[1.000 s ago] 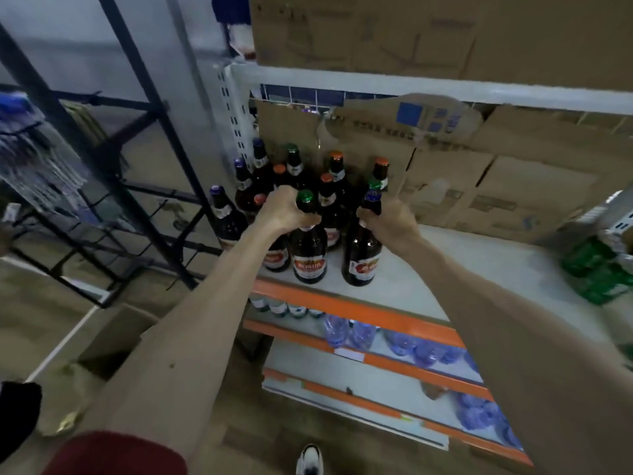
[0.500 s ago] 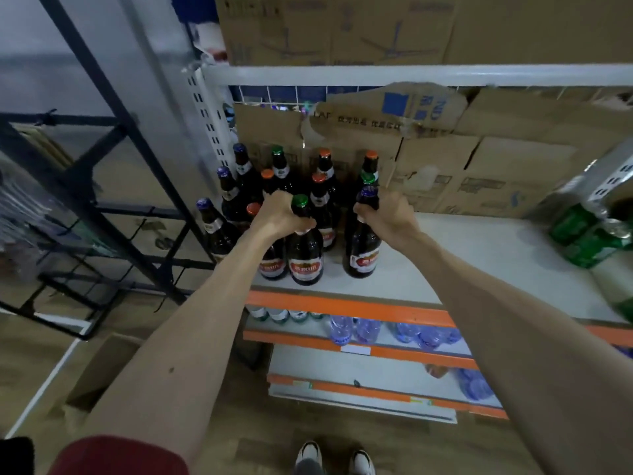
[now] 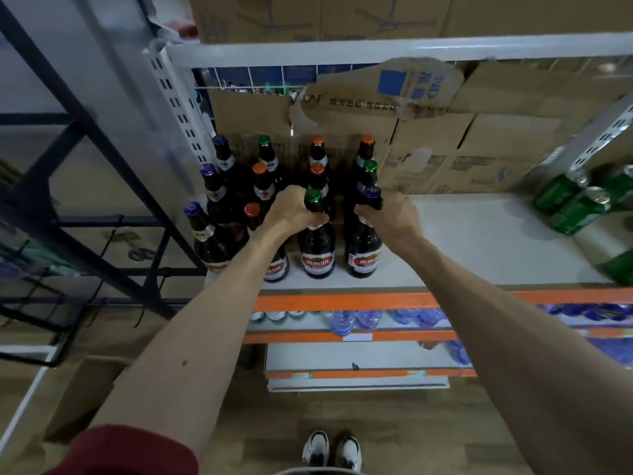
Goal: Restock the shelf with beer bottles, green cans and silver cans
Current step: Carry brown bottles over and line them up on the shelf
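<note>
I see 2 beer bottles at the front edge of the white shelf (image 3: 479, 241), both standing upright on their bases with the long axis vertical and caps pointing up. My left hand (image 3: 291, 210) has its grip wrapped tight around the neck of the green-capped bottle (image 3: 318, 248), just under the cap. My right hand (image 3: 390, 217) has its grip closed around the neck of the blue-capped bottle (image 3: 363, 252), which stands just beside the first, red labels facing me.

Behind and to the left of these stands the rest of the bottle group (image 3: 260, 180), all upright in rows, with orange, green and blue caps; 1 orange-capped bottle (image 3: 253, 214) sits just left of my left wrist. They fill the left end of the shelf, against the cardboard boxes (image 3: 462, 145) lined along the back.

At the far right of the same shelf, well apart from the bottles, green cans (image 3: 575, 207) lie in a pack, tilted on their sides. The shelf below, behind an orange front rail (image 3: 342, 301), holds clear water bottles (image 3: 346, 320). My shoes (image 3: 330, 449) stand on the wooden floor.
</note>
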`<state>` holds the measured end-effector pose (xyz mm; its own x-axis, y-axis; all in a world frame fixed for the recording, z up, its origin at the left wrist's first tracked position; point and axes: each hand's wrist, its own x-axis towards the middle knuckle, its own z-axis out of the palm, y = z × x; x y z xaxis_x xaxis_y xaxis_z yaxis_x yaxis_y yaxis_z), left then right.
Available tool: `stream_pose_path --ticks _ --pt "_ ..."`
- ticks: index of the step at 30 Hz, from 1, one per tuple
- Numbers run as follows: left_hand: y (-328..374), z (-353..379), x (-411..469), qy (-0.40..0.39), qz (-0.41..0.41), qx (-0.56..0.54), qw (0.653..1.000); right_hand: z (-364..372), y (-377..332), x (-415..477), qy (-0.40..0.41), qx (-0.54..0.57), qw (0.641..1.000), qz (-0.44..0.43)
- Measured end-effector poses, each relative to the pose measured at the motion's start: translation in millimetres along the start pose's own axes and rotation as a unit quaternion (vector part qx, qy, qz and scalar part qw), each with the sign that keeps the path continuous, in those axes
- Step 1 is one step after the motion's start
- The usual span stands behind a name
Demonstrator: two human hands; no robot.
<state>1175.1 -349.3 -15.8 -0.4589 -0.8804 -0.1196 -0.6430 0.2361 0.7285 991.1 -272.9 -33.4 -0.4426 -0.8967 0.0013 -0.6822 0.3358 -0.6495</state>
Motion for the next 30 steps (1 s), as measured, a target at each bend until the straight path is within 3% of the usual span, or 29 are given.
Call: stream_pose_path --ticks 11,23,30 --pt "-8 7 -4 -0.001 0.002 0.0 1.0 11 -5 -10 0.002 0.013 1.0 0.003" --pt "-10 11 -13 0.008 0.001 -0.014 1.0 11 -1 -19 0.004 -0.081 0.997 -0.021" --pt "-7 11 -13 0.003 -0.004 -0.008 1.0 4 2 -18 -0.039 -0.062 0.997 -0.02"
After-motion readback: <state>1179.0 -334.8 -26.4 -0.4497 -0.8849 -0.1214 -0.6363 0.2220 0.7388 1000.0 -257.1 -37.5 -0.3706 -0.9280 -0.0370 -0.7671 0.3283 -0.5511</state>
